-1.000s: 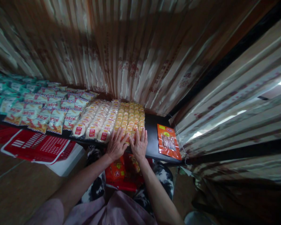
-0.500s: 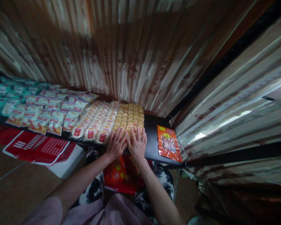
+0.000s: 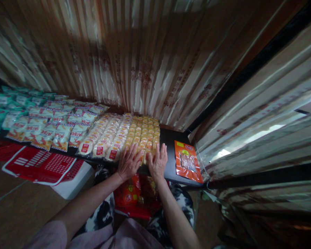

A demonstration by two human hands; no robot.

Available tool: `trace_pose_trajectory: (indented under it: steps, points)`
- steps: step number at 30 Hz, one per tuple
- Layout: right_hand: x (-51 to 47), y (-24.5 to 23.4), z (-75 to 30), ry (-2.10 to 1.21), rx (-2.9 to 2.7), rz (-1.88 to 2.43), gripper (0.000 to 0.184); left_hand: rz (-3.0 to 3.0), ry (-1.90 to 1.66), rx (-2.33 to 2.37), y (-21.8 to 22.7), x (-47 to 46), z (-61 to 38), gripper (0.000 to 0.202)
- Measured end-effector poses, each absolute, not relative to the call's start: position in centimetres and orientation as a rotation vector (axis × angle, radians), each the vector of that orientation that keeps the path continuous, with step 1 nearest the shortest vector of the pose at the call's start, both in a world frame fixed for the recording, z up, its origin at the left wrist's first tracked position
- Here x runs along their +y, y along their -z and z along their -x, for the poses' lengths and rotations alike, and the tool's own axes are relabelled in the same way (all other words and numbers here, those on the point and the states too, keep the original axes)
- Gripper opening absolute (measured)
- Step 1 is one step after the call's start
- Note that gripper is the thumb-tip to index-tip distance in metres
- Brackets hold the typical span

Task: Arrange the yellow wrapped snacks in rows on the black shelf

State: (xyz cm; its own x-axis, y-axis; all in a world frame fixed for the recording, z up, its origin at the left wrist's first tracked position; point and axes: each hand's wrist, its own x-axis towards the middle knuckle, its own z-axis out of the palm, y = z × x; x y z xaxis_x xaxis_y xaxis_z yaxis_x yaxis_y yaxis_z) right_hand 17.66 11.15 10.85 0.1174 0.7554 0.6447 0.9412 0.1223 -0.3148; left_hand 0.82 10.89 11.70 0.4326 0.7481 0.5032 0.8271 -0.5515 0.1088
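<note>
Rows of small yellow-wrapped snack packs (image 3: pixel 142 129) lie side by side on a black shelf (image 3: pixel 169 157). My left hand (image 3: pixel 129 162) lies with its fingers extended over the near end of these rows, next to the white cracker packs (image 3: pixel 115 147). At their near right edge is my right hand (image 3: pixel 158 162), fingers stretched out and thumb apart, seemingly against the outer row. Both palms face down or inward, and the packs under the left fingers are partly hidden. Flat on the shelf to the right is an orange snack pouch (image 3: pixel 188 160).
Printed snack bags (image 3: pixel 62 135) and teal bags (image 3: pixel 0 110) fill the shelf's left part. Below it stand a red basket (image 3: pixel 41 164) and, between my knees, a red bag (image 3: pixel 131 195) of orange packets. Pleated curtains (image 3: pixel 145 62) hang behind and at the right.
My right hand has shifted right, from on top of the yellow packs to their right edge. The left hand has stayed nearly in place.
</note>
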Motion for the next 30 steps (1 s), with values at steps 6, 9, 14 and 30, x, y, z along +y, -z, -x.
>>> trace_pose_trajectory:
  steps: [6, 9, 14, 30]
  points:
    - [11.4, -9.6, -18.0, 0.194, -1.683, 1.722, 0.056, 2.570, 0.760, -1.355, -11.3, 10.9, -1.6, 0.053]
    - [11.5, -9.5, -17.8, 0.129, -1.689, 1.737, 0.056, 2.576, 0.756, -1.345, -11.3, 11.1, -1.7, 0.053]
    - [11.3, -9.9, -18.2, 0.067, -1.633, 1.710, 0.061, 2.570, 0.753, -1.340, -11.6, 10.8, -1.7, 0.052]
    - [10.8, -10.1, -18.4, -0.041, -1.516, 1.663, 0.059, 2.511, 0.792, -1.415, -11.5, 9.9, -1.4, 0.058]
